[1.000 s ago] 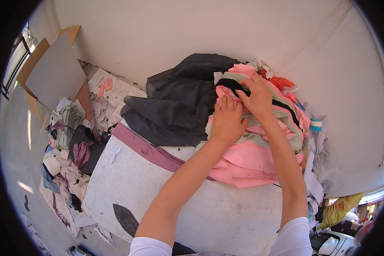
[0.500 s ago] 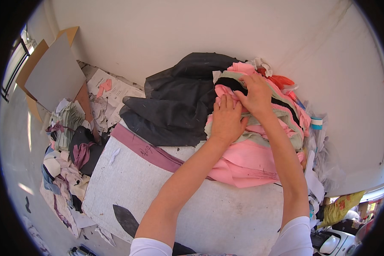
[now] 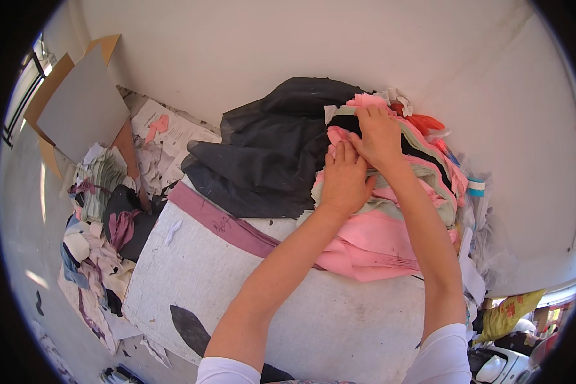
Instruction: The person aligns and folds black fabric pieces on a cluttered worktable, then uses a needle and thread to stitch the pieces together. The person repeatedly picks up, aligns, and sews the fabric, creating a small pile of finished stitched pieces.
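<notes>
A thick stack of cut fabric layers (image 3: 384,240), pink, pale green and black, lies at the right of the white work surface. My left hand (image 3: 344,182) rests palm down on the pink and green layers, its fingers stretched out. Just beyond it, my right hand (image 3: 379,137) lies over the upper layers beside a black strip (image 3: 344,123), fingers extended and thumb toward the left fingertips. Neither hand shows anything gripped; what lies under the palms is hidden. Against the stack's left side is a crumpled black cloth (image 3: 262,169).
A mauve strip (image 3: 221,221) with handwriting crosses the white board (image 3: 249,281). Left of it are heaped fabric scraps (image 3: 99,249), a pile of pale green pieces (image 3: 99,179) and an open cardboard box (image 3: 80,105). Clear plastic bags (image 3: 493,224) and a tape roll (image 3: 476,187) flank the stack's right side.
My right hand has shifted slightly left, and its raised, bent fingers have flattened onto the layers. My left hand stays nearly in place on the stack.
</notes>
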